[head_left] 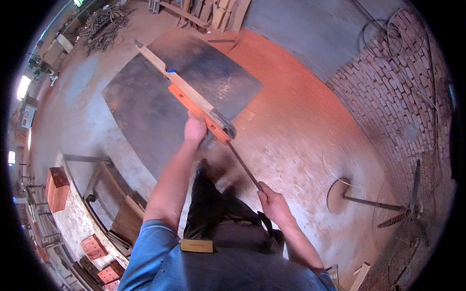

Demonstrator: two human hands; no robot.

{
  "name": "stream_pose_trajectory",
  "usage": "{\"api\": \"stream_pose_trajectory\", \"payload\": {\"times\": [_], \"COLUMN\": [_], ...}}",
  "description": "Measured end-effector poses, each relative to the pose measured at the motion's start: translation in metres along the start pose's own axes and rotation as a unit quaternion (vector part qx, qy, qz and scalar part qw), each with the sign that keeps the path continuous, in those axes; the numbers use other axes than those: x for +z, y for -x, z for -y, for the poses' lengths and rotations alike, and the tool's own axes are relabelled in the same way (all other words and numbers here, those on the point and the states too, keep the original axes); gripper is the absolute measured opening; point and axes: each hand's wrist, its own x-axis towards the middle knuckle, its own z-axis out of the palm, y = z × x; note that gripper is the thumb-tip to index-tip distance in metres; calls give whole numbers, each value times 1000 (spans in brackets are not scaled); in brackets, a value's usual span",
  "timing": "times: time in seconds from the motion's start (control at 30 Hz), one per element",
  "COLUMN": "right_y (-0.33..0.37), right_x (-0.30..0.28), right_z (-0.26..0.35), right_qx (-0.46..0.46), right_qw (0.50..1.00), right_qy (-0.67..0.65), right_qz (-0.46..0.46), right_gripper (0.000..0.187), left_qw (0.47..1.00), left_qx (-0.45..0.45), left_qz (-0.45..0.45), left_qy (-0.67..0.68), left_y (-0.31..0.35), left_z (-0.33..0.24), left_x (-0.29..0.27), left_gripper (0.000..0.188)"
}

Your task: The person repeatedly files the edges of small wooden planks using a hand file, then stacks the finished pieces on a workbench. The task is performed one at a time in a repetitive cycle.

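Observation:
My left hand (195, 128) is closed around a long orange wooden strip (190, 103) with slots cut into it. The strip lies along a paler narrow wooden board (189, 89), which has a dark rounded end piece (224, 123) at its near end and a small blue part (171, 71) partway along. My right hand (274, 203), lower and to the right, grips a thin dark rod (245, 165). The rod's far end meets the near end of the orange strip; whether it goes into the strip I cannot tell.
A large dark sheet (131, 97) covers part of the floor ahead. On the right stand a pedestal fan (410, 211) with its round base (338, 196), and bricks (374, 87). At left is a bench (73, 213) with reddish wooden blocks (94, 246). Timber (221, 14) leans at the back.

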Motion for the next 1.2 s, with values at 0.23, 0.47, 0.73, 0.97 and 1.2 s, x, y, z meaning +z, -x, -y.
{"api": "stream_pose_trajectory", "payload": {"times": [0.23,0.47,0.73,0.97,1.2], "right_y": [-22,-64,-110,-155,-198], "right_x": [3,10,27,44,66], "right_z": [21,63,116,161,208], "right_qx": [-59,-51,-48,-64,-74], "right_qw": [997,997,995,994,993], "right_qy": [44,65,90,85,88], "right_qz": [-17,8,10,4,-18], "right_gripper": [41,41,40,38,38], "left_qw": [997,996,999,996,996], "left_qx": [26,20,-11,-24,-20], "left_qz": [-49,-67,-49,-74,-85], "left_qy": [-51,-61,13,34,21], "left_y": [-56,-103,-142,-195,-261], "left_z": [42,42,22,22,38], "left_x": [-4,-39,-87,-127,-163], "left_gripper": [59,50,33,28,30]}}
